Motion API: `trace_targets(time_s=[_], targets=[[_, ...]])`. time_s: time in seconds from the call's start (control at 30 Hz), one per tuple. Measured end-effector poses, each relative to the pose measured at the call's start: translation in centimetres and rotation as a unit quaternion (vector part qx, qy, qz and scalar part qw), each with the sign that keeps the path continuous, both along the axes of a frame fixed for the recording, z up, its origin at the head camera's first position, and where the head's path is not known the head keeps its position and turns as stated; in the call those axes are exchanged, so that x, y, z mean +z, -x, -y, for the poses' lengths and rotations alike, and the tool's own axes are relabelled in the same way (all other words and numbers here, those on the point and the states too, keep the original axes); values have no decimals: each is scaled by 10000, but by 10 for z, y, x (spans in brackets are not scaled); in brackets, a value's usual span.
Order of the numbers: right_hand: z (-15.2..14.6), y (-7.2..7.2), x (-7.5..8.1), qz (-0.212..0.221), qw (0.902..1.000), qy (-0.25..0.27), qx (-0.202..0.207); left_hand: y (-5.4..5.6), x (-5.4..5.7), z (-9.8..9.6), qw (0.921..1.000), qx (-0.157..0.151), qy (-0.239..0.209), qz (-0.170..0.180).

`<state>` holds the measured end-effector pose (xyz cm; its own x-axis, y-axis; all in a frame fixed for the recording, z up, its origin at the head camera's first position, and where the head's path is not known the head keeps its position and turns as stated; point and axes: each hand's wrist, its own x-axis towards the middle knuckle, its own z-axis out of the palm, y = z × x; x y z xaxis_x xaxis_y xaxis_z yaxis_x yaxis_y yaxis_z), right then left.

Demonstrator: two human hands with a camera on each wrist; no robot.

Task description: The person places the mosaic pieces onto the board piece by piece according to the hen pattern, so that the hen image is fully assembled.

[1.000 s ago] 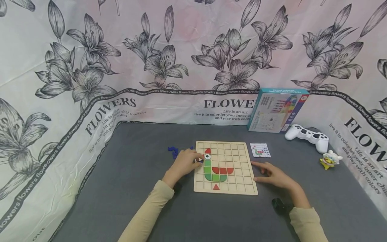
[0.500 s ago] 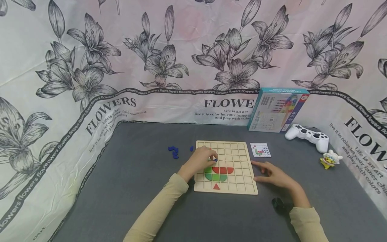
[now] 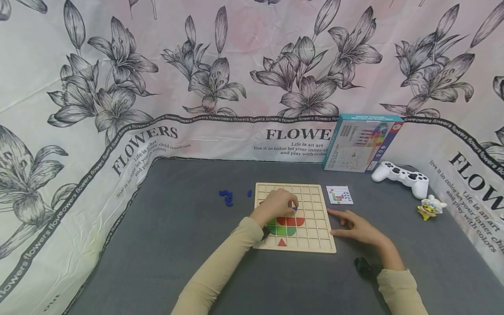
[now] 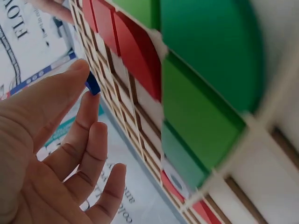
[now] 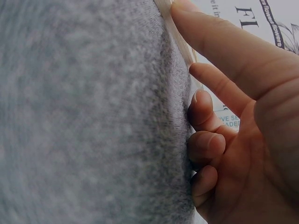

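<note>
Between thumb and index finger, my left hand point(image 3: 275, 206) pinches a small blue piece point(image 4: 93, 84) just over the wooden grid board point(image 3: 315, 241). Green pieces point(image 4: 198, 112), red pieces point(image 4: 138, 51) and a white eye piece point(image 4: 176, 179) sit in the board's squares, partly hidden by the hand in the head view. A red triangle point(image 3: 282, 242) lies in a lower square. At the board's right edge rests my right hand point(image 3: 360, 228), its thumb and index finger extended against the side and its other fingers bent.
Several blue pieces point(image 3: 226, 196) lie left of the board, with a single blue piece point(image 3: 250, 193) nearer to it. A pattern card point(image 3: 339, 195) lies to the right. Farther back are a box point(image 3: 360, 144), a white game controller point(image 3: 401, 177) and a yellow-and-white figurine point(image 3: 430, 208).
The left hand has moved right across the board with the blue piece, from the left edge to near the middle. My right hand has stayed put.
</note>
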<state>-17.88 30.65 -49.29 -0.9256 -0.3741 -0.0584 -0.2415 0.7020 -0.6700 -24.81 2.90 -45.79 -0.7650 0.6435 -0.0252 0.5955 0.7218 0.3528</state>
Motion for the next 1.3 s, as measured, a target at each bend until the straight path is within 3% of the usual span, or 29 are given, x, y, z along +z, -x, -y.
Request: trace_targets(time_s=[0.2,0.43,0.7,1.03,1.3], targets=[[0,0,-3,-325,9994,68,74,2,-6,-14,9999,-13,54,96],[0,1,-1,-55,10000,35,24,1,-8,-21,9998,162,9,150],[0,2,-2,-41,10000,-23,38,-4,-7,-22,10000,26,-43,79],[0,1,-2,31,10000,-36,-55,-9,-6,-11,9997,-143,-207,-57],[-1,1,-4,30,10000,-50,-65,-15,0,14,9994,210,-220,-174]])
